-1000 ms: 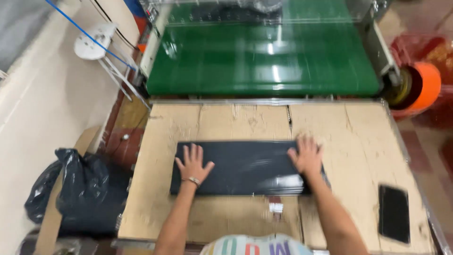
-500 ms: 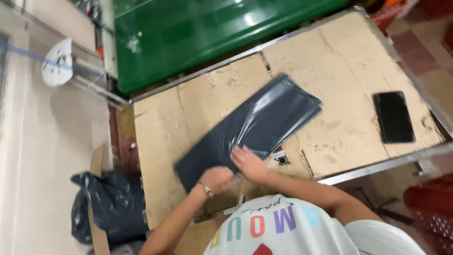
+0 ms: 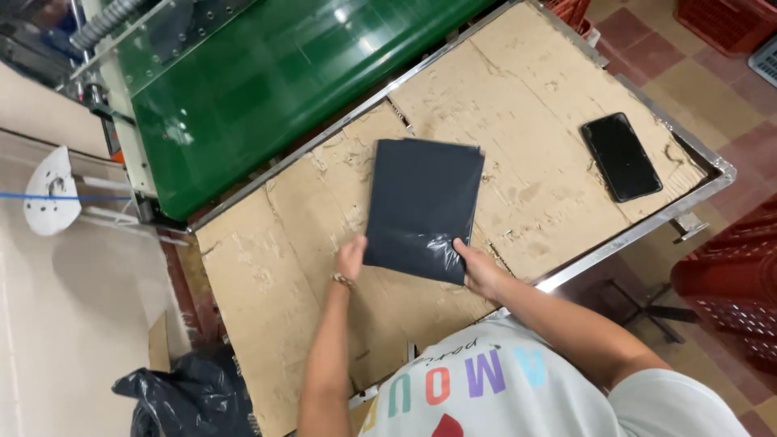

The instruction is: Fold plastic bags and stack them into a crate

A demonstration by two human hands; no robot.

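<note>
1. I see the dark folded bag (image 3: 422,207) lying flat on the cardboard-covered table (image 3: 267,267), just below the green conveyor (image 3: 267,81).
2. My left hand (image 3: 350,259) pinches the bag's near left corner.
3. My right hand (image 3: 479,269) grips its near right corner, fingers closed on the edge.
4. A black phone (image 3: 621,156) lies well right of the bag.
5. A black bin bag (image 3: 190,396) sits off the table's near left; its contents are hidden.

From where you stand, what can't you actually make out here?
Head view only:
- Underside of the dark folded plastic sheet: it lies flat on the cardboard-covered table.
- Left hand fingers: partly hidden at the sheet's edge.
- Right hand: the palm faces away, so how it grips cannot be told.
- Black bag: cut off by the bottom edge.
- Phone: the screen is dark.
- Green conveyor: cut off by the top edge.
</note>
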